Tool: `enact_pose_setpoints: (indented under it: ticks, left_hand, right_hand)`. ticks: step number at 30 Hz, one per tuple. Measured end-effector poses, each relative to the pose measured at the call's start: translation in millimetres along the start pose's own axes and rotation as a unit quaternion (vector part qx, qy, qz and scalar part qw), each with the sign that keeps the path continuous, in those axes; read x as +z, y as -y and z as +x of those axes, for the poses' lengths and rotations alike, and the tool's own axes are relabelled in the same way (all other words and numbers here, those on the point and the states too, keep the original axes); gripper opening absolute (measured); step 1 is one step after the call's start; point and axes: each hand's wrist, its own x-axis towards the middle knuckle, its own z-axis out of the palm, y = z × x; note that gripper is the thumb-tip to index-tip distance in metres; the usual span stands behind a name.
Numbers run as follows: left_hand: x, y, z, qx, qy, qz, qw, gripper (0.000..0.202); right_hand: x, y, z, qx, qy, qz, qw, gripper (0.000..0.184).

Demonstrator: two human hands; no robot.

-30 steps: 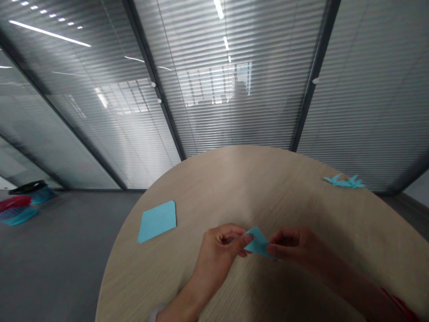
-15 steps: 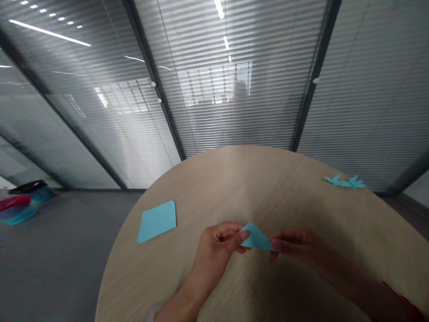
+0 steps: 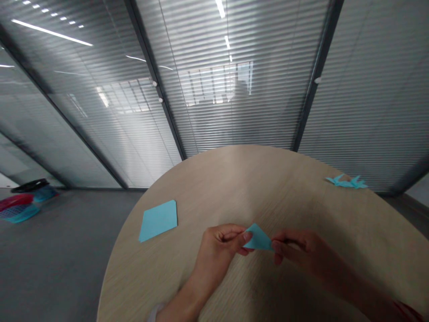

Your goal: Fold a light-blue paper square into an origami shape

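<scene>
A small folded blue paper triangle (image 3: 257,237) is held just above the round wooden table (image 3: 234,188). My left hand (image 3: 219,250) pinches its left corner between thumb and forefinger. On the other side, my right hand (image 3: 298,251) pinches the right corner, its fingers curled in. A flat blue paper square (image 3: 158,219) lies on the table to the left of my hands, apart from them.
Folded blue paper figures (image 3: 346,181) lie at the table's far right edge. Glass walls with blinds (image 3: 214,89) stand behind the table. On the grey floor at far left are coloured baskets (image 3: 23,203).
The paper piece has turned from a flatter kite-like shape into a pointed triangle held between both hands. The hands shifted only slightly.
</scene>
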Motion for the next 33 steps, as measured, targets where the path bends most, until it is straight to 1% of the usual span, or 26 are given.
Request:
enact_pose_setpoints:
  ticks: [5,8,12,15,18,21,23,28,31,33]
  left_hand:
    - [5.9,-2,-6,0.005,0.005,0.044,0.999,0.019]
    - [8.2,2,-9,0.022,0.015,0.089,0.996,0.018]
    - [9.1,7,-12,0.049,0.011,0.138,0.989,0.017]
    - [8.9,7,-14,0.066,0.010,0.156,0.986,0.017]
    - [8.6,3,-14,0.080,0.011,0.169,0.982,0.017]
    - [8.6,0,-15,0.094,0.015,0.182,0.979,0.016]
    - [8.8,1,-15,0.104,0.020,0.198,0.974,0.016]
    - [9.9,4,-18,0.132,0.011,0.226,0.965,0.013]
    - [11.1,2,-19,0.138,0.015,0.220,0.965,0.012]
    - [11.6,1,-20,0.141,0.009,0.221,0.965,0.012]
  right_hand:
    - [6,-3,1,-0.049,-0.011,0.017,0.999,0.027]
    - [10,-5,2,-0.064,-0.029,0.023,0.997,0.027]
    - [14,-6,-3,-0.071,-0.071,-0.008,0.995,0.028]
    - [15,-6,-7,-0.081,-0.102,-0.025,0.991,0.028]
    - [14,-5,-7,-0.095,-0.094,-0.022,0.991,0.025]
    - [12,-3,-6,-0.142,-0.089,-0.003,0.986,0.018]
    - [11,-3,-6,-0.169,-0.088,0.001,0.982,0.017]
    - [13,-3,-10,-0.172,-0.103,-0.023,0.980,0.022]
    - [14,-3,-11,-0.187,-0.107,-0.018,0.976,0.021]
    - [14,-2,-10,-0.178,-0.109,-0.008,0.978,0.021]
